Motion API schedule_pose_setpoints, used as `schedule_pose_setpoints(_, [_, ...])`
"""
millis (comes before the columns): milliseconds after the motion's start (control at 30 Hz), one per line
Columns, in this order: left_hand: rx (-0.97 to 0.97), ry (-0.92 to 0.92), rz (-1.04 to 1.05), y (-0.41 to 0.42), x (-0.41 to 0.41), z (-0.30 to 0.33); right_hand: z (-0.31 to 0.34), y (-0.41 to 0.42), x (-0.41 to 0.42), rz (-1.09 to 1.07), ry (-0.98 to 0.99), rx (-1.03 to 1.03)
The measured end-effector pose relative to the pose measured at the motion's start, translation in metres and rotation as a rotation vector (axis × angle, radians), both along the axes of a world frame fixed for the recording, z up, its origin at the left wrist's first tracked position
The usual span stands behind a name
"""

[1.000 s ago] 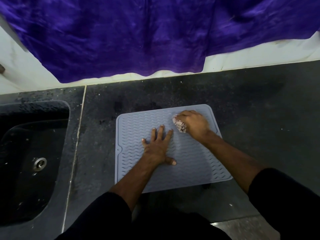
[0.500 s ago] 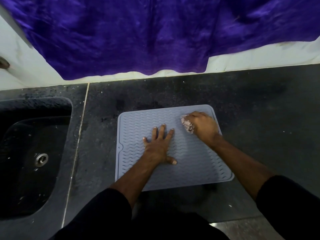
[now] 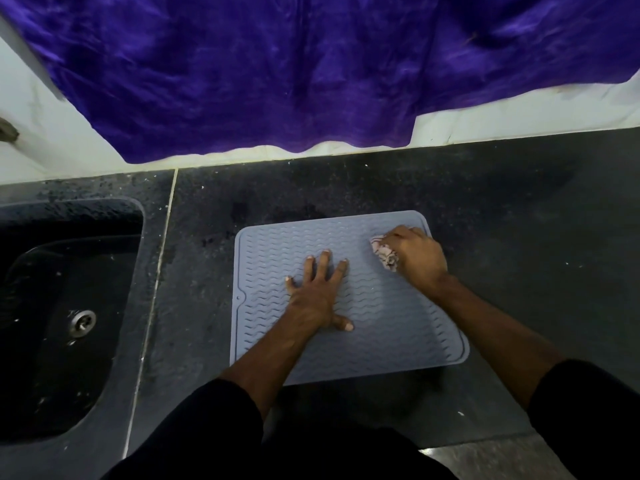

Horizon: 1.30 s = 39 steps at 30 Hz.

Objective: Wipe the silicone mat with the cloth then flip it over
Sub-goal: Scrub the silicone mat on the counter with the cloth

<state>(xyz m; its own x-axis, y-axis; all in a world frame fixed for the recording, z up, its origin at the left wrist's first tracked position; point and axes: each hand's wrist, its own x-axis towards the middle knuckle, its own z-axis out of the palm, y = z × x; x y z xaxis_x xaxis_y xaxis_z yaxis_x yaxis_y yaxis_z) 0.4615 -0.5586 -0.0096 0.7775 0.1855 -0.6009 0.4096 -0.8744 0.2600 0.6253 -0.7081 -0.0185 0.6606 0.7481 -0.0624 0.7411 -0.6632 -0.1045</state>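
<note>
No readable text, labels, brands, numbers or signs anywhere in view. Silicone mat (image 3: 349,299) on the bench (image 3: 519,237): raised wavy ribbing only, no lettering made out. Crumpled cloth (image 3: 384,254): mottled pattern, nothing legible. Purple fabric (image 3: 277,71) along the far edge: plain. Sink (image 3: 69,216) at the left end: unmarked.

— What is on the dark counter (image 3: 502,220)?
— A grey mat (image 3: 388,327) with wavy lines lies flat. The left hand (image 3: 317,292) presses flat on its middle, fingers spread.
— And the other hand?
— The right hand (image 3: 417,256) is closed on a crumpled cloth (image 3: 383,255) at the far right corner.
— What's at the left?
— A black sink (image 3: 52,306).
</note>
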Motion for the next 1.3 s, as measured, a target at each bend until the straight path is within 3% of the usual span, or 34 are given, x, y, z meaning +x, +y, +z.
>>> schedule_pose_setpoints(100, [-0.001,0.002,0.005,-0.001,0.001,0.000,0.011,0.008,0.008,-0.066,0.025,0.048])
schedule_pose_setpoints(200, [0.015,0.006,-0.003,-0.001,0.002,0.001,0.010,0.034,-0.013,0.056,0.070,0.111])
schedule_pose_setpoints(300, [0.027,-0.002,-0.014,-0.002,0.001,0.001,0.003,0.042,-0.036,0.169,0.061,0.034])
schedule_pose_setpoints(500, [0.003,-0.007,0.000,0.000,0.001,-0.003,0.007,0.020,-0.009,-0.049,-0.011,-0.009])
schedule_pose_setpoints(567, [0.003,-0.007,-0.004,0.000,0.001,-0.004,0.011,0.029,-0.009,-0.069,0.001,0.052])
schedule_pose_setpoints(667, [0.026,-0.009,-0.018,0.000,0.001,-0.005,0.013,0.059,-0.031,0.085,0.086,0.166])
schedule_pose_setpoints(767, [0.048,-0.006,-0.027,-0.002,0.001,-0.005,0.009,0.078,-0.049,0.200,0.085,0.032])
schedule_pose_setpoints(1033, [0.016,-0.017,-0.005,-0.001,0.001,-0.005,0.014,0.055,-0.022,-0.024,0.025,-0.021])
schedule_pose_setpoints(1133, [0.029,0.002,-0.008,-0.002,0.003,-0.004,0.021,0.087,-0.032,0.084,0.021,0.043])
schedule_pose_setpoints(1300, [0.026,-0.001,-0.016,-0.002,0.002,-0.007,0.010,0.110,-0.047,0.211,0.035,-0.067])
